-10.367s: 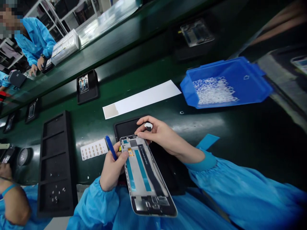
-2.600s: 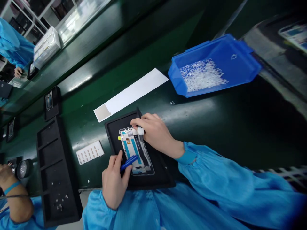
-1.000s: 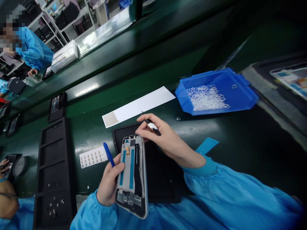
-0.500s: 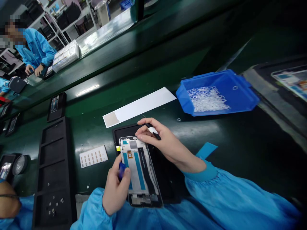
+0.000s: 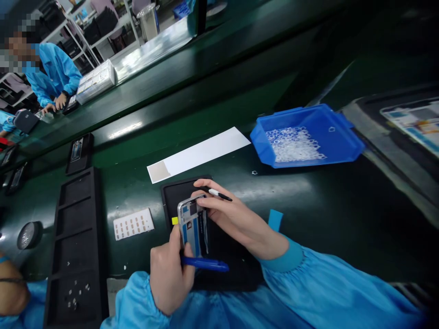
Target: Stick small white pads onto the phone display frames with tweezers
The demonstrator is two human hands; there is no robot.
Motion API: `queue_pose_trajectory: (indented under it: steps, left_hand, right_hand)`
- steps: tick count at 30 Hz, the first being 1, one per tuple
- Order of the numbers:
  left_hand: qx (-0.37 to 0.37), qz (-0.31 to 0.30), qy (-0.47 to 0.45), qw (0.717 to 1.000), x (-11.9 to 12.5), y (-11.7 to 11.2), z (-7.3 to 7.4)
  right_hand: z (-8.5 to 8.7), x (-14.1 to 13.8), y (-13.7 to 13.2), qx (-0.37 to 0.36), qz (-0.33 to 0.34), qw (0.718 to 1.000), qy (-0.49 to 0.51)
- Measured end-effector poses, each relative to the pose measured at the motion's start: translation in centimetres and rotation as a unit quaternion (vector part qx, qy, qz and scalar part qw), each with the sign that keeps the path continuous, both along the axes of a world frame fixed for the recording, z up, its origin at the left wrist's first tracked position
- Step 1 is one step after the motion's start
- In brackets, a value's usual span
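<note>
A phone frame [image 5: 192, 224] with blue strips inside stands tilted over a black tray [image 5: 171, 196] in front of me. My left hand [image 5: 171, 274] grips its lower end and also pinches a blue pen-like tool [image 5: 206, 263] lying across. My right hand [image 5: 229, 214] closes on the frame's top right edge with a thin black-and-white stick [image 5: 219, 194] held between its fingers. Both sleeves are blue.
A blue bin [image 5: 308, 137] of clear small parts sits at the right. A white paper strip [image 5: 202, 153] lies beyond the tray, a sticker sheet [image 5: 133, 224] to its left. A long black compartment tray [image 5: 73, 242] stands further left. Other people in blue work at the left.
The phone frame has dropped lower and turned more edge-on over the tray. The blue tool in my left hand now lies crosswise. My right hand moved down with the frame.
</note>
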State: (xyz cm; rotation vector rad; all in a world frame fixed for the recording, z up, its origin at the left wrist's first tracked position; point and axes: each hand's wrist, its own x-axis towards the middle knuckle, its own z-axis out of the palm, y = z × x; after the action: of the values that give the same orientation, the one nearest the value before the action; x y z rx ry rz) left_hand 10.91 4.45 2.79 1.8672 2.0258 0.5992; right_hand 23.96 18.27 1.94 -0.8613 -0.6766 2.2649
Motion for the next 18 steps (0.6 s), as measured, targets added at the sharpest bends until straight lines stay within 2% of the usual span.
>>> queue_pose_trajectory:
  steps: [3,6,9,11,12,14,16,18]
  left_hand:
    - [0.047,-0.018,0.062,0.997,0.0,0.1,0.0]
    - [0.056,-0.028,0.073,0.995,0.0,0.1,-0.1]
    - [0.032,-0.012,0.046,0.998,0.2,-0.2,-0.4]
    - [-0.021,0.009,-0.013,1.0,0.4,-0.3,-0.9]
    - [-0.052,0.021,-0.046,0.997,0.5,-0.2,-1.1]
    - [-0.108,0.04,-0.087,0.99,0.4,0.1,-1.5]
    - [-0.15,0.069,-0.071,0.984,-0.1,0.5,-1.6]
    - [-0.18,0.117,-0.031,0.976,-0.9,0.6,-1.5]
  right_hand:
    - [0.1,-0.2,-0.2,-0.007,-0.024,1.0,0.005]
    - [0.2,-0.4,-0.2,-0.013,-0.036,0.999,0.005]
    - [0.1,-0.5,-0.3,-0.001,-0.026,0.999,-0.02]
    - [-0.4,-0.2,-0.4,0.063,-0.028,0.994,-0.08]
    - [-0.8,0.0,-0.5,0.115,-0.042,0.985,-0.12]
    - [-2.0,0.7,-0.5,0.239,-0.1,0.943,-0.207]
    - [-3.8,1.5,-0.5,0.337,-0.16,0.88,-0.294]
    - [-6.0,2.2,-0.5,0.381,-0.172,0.835,-0.357]
